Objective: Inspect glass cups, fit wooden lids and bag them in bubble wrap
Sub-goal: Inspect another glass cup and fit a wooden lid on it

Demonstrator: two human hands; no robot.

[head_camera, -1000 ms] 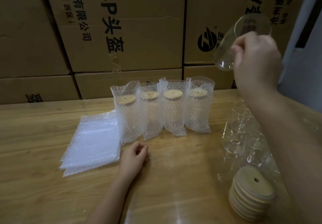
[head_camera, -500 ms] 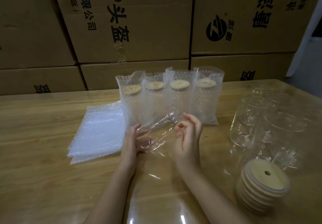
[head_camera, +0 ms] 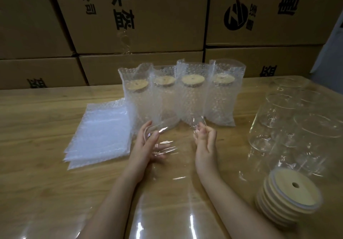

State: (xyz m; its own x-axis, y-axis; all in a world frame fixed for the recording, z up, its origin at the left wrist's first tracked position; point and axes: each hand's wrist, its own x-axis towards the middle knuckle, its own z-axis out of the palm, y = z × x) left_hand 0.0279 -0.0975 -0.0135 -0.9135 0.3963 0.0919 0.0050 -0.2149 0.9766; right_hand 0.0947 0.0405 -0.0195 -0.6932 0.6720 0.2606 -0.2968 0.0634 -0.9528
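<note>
A clear glass cup (head_camera: pixel 174 136) lies sideways just above the wooden table (head_camera: pixel 37 173), held between both hands. My left hand (head_camera: pixel 148 144) grips one end, thumb on top and fingers seen through the glass. The other end is pinched at its edge by the curled fingers of my right hand (head_camera: pixel 206 142). Wooden lids with a centre hole form a stack (head_camera: pixel 289 196) at the near right. A pile of flat bubble-wrap bags (head_camera: pixel 100 134) lies to the left of my left hand.
Several lidded cups in bubble bags (head_camera: pixel 182 97) stand in a row just behind my hands. Several bare glass cups (head_camera: pixel 297 123) stand at the right, behind the lids. Cardboard cartons (head_camera: pixel 139 15) are stacked like a wall along the table's far edge.
My right hand brought the glass cup down from up high at the right to the table's middle. My left hand rose from the table and took hold of its other end.
</note>
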